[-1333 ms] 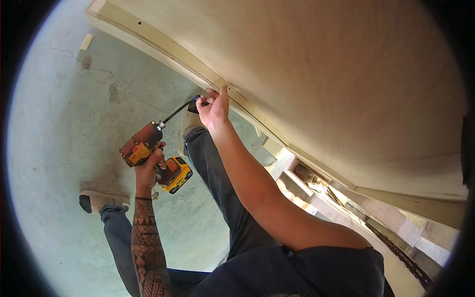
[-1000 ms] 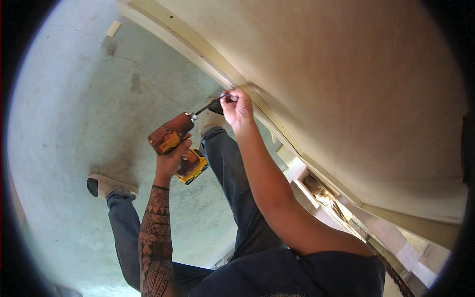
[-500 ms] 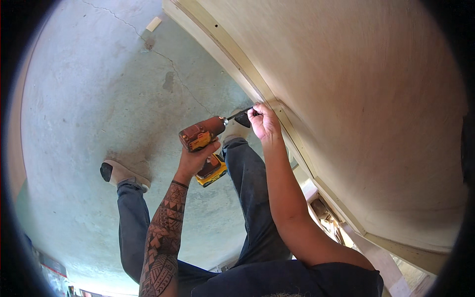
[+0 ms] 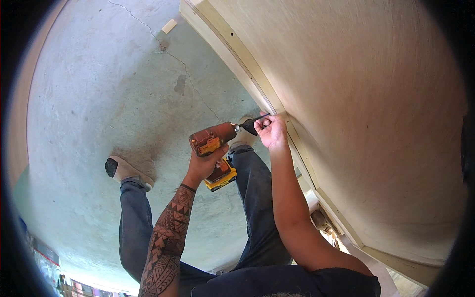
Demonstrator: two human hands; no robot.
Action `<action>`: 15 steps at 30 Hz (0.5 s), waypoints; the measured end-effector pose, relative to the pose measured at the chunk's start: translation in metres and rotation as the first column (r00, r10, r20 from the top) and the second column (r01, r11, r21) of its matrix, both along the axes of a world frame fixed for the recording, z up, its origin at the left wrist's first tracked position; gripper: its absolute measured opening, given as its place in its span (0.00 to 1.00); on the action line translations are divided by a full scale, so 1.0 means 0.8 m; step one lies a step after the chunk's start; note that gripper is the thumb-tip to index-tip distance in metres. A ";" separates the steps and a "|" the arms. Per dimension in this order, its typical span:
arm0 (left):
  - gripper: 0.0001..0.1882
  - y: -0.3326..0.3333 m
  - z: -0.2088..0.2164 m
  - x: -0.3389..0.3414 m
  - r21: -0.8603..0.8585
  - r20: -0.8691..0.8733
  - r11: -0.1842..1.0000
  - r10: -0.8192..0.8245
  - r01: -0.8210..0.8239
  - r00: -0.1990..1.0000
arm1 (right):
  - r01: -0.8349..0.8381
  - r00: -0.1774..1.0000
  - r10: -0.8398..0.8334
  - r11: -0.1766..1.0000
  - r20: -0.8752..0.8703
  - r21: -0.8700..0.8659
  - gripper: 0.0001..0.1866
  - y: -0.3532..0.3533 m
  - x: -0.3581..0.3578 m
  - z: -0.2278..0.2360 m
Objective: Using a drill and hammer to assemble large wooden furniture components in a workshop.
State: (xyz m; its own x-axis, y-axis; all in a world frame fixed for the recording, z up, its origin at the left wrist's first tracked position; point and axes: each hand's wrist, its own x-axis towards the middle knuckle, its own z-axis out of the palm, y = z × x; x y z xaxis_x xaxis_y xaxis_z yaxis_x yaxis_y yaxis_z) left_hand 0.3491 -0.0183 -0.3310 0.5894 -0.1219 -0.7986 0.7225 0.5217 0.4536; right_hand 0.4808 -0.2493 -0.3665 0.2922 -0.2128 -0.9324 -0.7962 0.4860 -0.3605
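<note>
My left hand (image 4: 203, 166) is wrapped around the grip of a red-brown and yellow cordless drill driver (image 4: 213, 138), its battery (image 4: 221, 181) hanging below. From the chuck a long dark bit (image 4: 254, 120) runs up and right to the edge of a pale wooden frame strip (image 4: 262, 86). Beside the bit's tip, my right hand (image 4: 275, 132) has its thumb and fingers bent close together against the strip. Whatever small thing may lie between those fingertips is hidden.
A large light plywood panel (image 4: 361, 123) rises along the right, bordered by the strip. My two shoes (image 4: 127, 171) stand on a cracked grey concrete floor (image 4: 148, 99). A small wood offcut (image 4: 169, 25) lies farther off. Assorted items (image 4: 47, 257) sit at lower left.
The view has shifted, so floor, panel and drill appear farther right and slightly lower. My right fingers have slid a little down from the bit's tip; the left grip is unchanged.
</note>
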 end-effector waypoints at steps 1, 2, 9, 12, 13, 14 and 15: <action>0.16 -0.001 -0.002 -0.005 0.004 -0.003 1.000 0.009 -0.009 1.000 | -0.002 1.000 0.002 1.000 -0.005 -0.006 0.08 -0.004 -0.001 -0.006; 0.16 -0.005 -0.008 -0.014 0.000 -0.009 0.999 0.035 -0.035 0.999 | -0.003 1.000 0.003 1.000 -0.010 -0.013 0.08 -0.008 0.001 -0.012; 0.11 0.002 -0.014 -0.033 0.036 -0.099 0.991 0.133 -0.130 0.986 | -0.093 0.996 0.092 0.994 0.015 0.050 0.04 -0.019 0.007 -0.020; 0.11 0.011 -0.013 -0.034 0.049 -0.110 0.986 0.167 -0.162 0.980 | -0.218 0.976 0.212 0.965 0.057 0.147 0.03 0.000 0.014 -0.007; 0.11 0.012 -0.012 -0.034 0.057 -0.112 0.984 0.172 -0.166 0.979 | -0.185 0.982 0.177 0.969 0.064 0.162 0.03 0.010 0.015 -0.004; 0.11 0.013 -0.012 -0.034 0.051 -0.117 0.985 0.169 -0.164 0.979 | -0.152 0.987 0.142 0.972 0.069 0.179 0.04 0.020 0.016 -0.001; 0.11 0.011 -0.011 -0.032 0.038 -0.121 0.986 0.167 -0.163 0.979 | -0.157 0.987 0.146 0.971 0.069 0.181 0.04 0.020 0.019 0.001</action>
